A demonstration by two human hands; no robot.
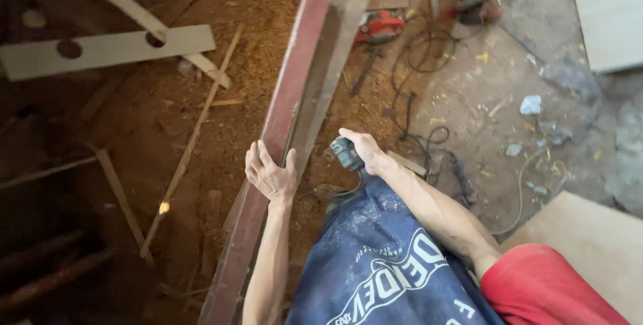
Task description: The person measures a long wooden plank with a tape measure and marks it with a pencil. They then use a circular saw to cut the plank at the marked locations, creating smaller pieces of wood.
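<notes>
Head view, long reddish wooden beam [281,117], left hand [270,174] resting open on it

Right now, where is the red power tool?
In the head view, the red power tool lies on the sawdusty floor near the top, just right of the long reddish beam and beside tangled black cords, well beyond the right hand.

Sawdust floor left of beam [284,107] open near left hand [270,174], bar thin slat [191,143]. Right hand [365,151] side tighter: cables [422,134] and red saw [380,26] crowd the floor.
</notes>
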